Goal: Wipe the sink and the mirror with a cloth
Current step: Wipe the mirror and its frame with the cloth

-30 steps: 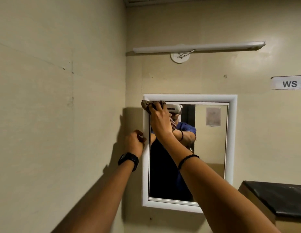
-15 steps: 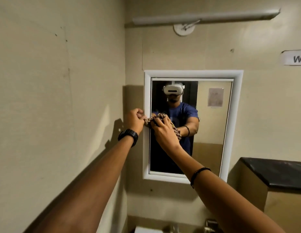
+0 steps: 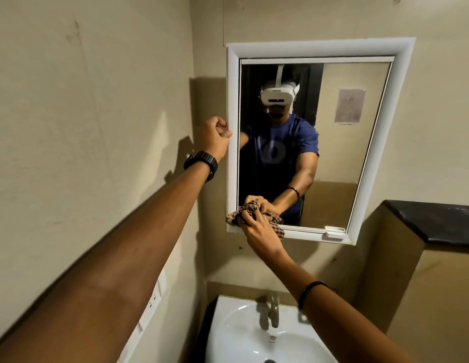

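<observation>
At the bottom of the view, nearest the camera, a white sink [image 3: 244,334] is seen, with a metal tap [image 3: 273,309] standing at its back rim, and white wall sockets [image 3: 154,297] are set in the side wall to its left. Two bare forearms are stretched forward and up over the sink. A dark bead bracelet [image 3: 309,292] is worn on the right wrist, and a black watch [image 3: 202,163] on the left. Further out, the right hand [image 3: 262,235] is closed on a bunched checked cloth [image 3: 250,212], which is pressed against the lower left corner of the mirror [image 3: 340,153], across glass and white frame [image 3: 319,49]. The left hand [image 3: 215,138] is curled nearly into a fist and is rested against the outer left edge of the frame, about halfway up; nothing is seen held in it. The mirror is hung on the beige back wall above the sink. A small white clip [image 3: 333,230] is fixed at its lower right. To the right, a dark-topped ledge [image 3: 437,221] is set against the wall.
</observation>
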